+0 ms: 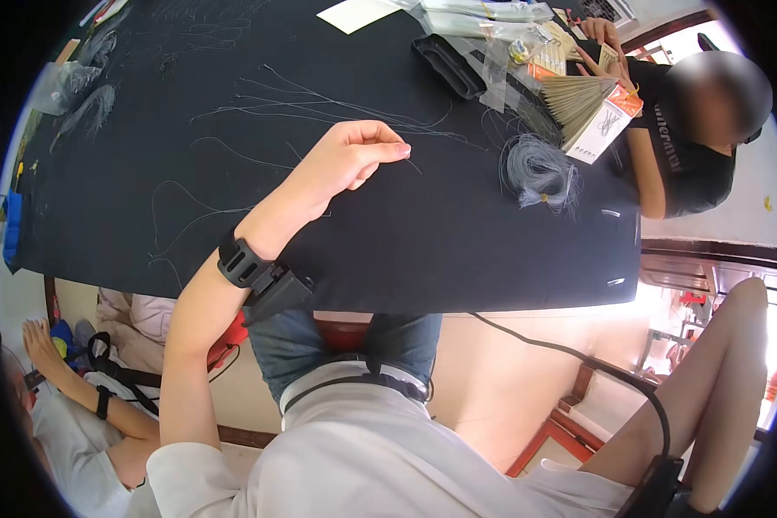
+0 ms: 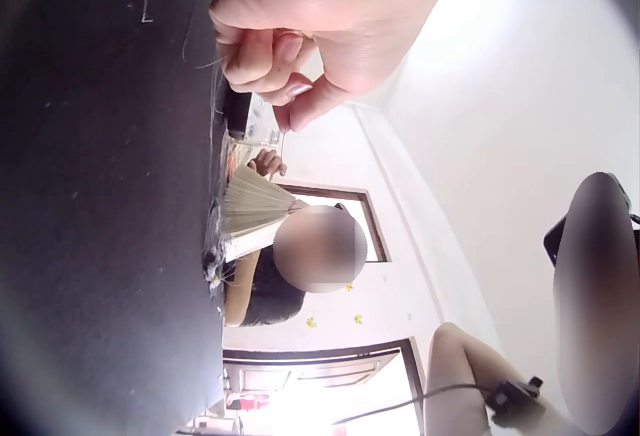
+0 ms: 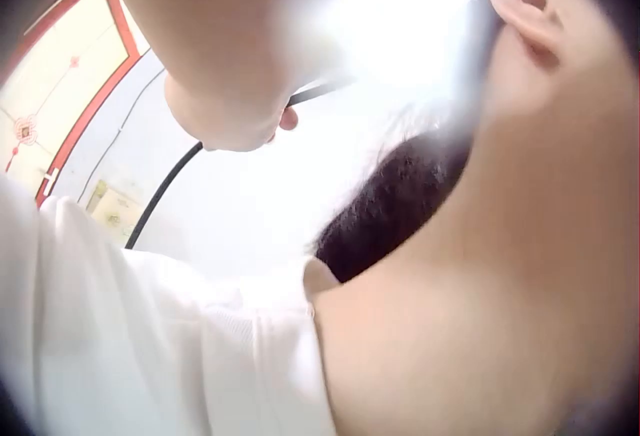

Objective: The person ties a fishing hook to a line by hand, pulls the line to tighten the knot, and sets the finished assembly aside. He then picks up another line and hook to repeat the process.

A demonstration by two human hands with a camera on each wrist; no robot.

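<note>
In the head view my left hand hovers over the black table, thumb and forefinger pinching a thin fishing line. The left wrist view shows the same hand with its other fingers curled, and a short piece of line below the fingertips. More fine lines are spread on the table beyond the hand. My right hand is raised beside my neck, outside the head view. A black cable runs past a fingertip there; I cannot tell whether the hand holds it.
A coiled bundle of line lies right of the left hand. Behind it stand a box of cards, a black pouch and clear plastic bags. Another person sits at the right end; a further person's arm shows at left.
</note>
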